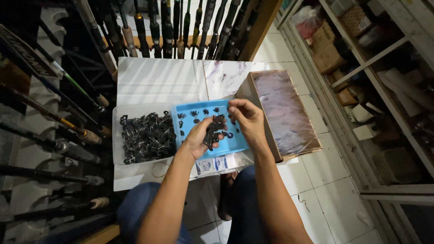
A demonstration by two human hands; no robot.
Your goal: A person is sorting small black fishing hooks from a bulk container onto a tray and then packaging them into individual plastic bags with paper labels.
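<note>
Black guide rings (213, 131) bunched in left hand (199, 138); right hand (246, 119) fingers pinched, above blue tray (235, 144).

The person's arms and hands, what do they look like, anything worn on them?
Both forearms are bare with no sleeves in view. The left hand and right hand wear no gloves; no watch, bracelet or ring shows. Below them, the knees are in blue trousers.
</note>
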